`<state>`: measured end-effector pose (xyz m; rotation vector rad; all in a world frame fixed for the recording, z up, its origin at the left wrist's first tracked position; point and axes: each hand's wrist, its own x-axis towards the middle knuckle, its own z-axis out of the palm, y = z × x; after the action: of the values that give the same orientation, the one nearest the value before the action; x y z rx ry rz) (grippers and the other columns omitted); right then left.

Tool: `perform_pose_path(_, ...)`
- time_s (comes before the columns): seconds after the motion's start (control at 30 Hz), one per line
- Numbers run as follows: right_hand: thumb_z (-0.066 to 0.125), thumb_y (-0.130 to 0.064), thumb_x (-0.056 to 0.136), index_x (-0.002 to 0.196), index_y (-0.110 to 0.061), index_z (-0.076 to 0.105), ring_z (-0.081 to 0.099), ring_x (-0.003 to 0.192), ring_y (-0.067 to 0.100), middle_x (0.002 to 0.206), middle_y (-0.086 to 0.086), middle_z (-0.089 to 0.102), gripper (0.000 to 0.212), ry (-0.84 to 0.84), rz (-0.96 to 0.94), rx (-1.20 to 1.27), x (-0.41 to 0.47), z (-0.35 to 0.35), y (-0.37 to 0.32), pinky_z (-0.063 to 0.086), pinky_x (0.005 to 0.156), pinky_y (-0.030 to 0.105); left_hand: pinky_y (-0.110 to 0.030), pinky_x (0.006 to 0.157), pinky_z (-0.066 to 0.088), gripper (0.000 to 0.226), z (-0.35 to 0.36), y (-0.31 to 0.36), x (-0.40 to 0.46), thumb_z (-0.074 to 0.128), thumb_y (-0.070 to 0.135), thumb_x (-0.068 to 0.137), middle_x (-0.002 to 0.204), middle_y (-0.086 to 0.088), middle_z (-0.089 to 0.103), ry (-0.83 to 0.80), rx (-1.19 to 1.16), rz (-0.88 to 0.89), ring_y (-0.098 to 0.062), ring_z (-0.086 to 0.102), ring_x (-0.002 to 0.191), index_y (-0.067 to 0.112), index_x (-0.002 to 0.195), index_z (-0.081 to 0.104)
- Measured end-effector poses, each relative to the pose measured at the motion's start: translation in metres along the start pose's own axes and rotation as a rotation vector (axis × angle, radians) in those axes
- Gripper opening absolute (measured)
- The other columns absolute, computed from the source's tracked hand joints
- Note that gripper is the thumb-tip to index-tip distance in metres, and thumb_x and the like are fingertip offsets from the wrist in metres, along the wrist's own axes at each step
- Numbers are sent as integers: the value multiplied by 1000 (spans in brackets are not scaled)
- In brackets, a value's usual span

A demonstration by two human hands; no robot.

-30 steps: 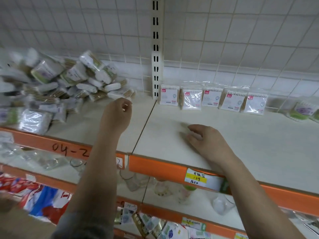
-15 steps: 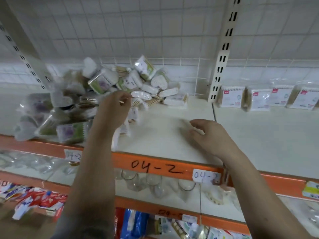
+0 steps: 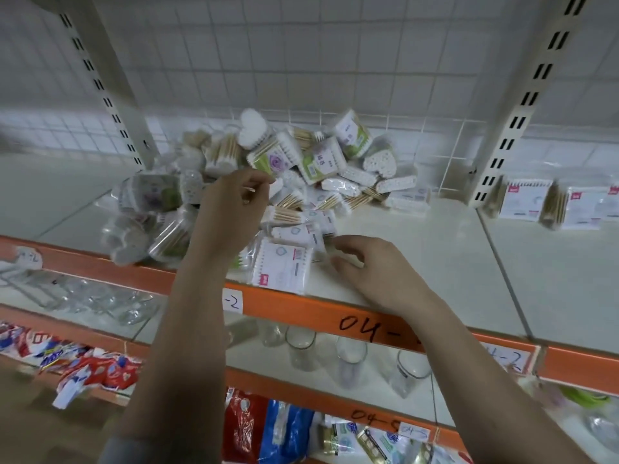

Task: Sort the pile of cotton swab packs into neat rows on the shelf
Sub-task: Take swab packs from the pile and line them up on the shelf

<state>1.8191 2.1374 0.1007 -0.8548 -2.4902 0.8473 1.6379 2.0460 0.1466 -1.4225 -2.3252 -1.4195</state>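
At the pile's front edge, left hand [image 3: 231, 199] pinches a thin stick between thumb and fingertips. Right hand [image 3: 375, 272] hovers loosely open beside a flat pack [image 3: 281, 269]. Pile of swab packs [image 3: 268, 175] heaped, unsorted, on the shelf [image 3: 435, 249].

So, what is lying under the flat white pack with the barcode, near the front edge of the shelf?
The flat white pack lies on the white shelf. Its left edge overlaps another pack, mostly hidden by the left hand's forearm.
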Motion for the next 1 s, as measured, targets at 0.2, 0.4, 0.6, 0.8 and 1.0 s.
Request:
perform_pose_path(0.2,58,-45,89,133,-19,53,52,118,11,132,-4,56,51,-76,-127,-30,21,11,-25,33,86,12,-5,59,36,17,-12,-7,-11,55,16,93,87,8,62,63,77,-69,-7,59,77,17,104,67)
perform_pose_path(0.4,62,-42,87,137,-19,47,54,114,18,128,4,58,56,-205,-186,-110,30,28,-34,44,93,30,-13,60,39,17,-18,-17,-15,54,16,93,91,8,63,71,95,-124,-7,58,75,17,103,68)
perform_pose_path(0.6,61,-33,89,135,-13,48,49,120,23,129,9,53,51,-207,-136,-136,36,33,-31,38,90,27,-7,61,36,18,-19,-19,-15,54,16,93,94,9,62,66,121,-151,2,53,72,19,103,68)
perform_pose_path(0.8,66,-24,86,106,-17,53,49,79,6,83,-13,47,25,-231,-36,51,35,12,-19,34,60,12,-4,56,35,19,-11,-15,-14,52,16,93,90,8,58,69,143,-169,4,50,68,17,106,66)
perform_pose_path(1.0,70,-20,82,91,-17,60,63,83,13,92,0,66,14,-66,139,310,21,-19,12,52,75,32,-27,72,36,35,13,-12,-13,43,41,96,106,-1,66,47,224,-280,-21,57,98,19,117,60)
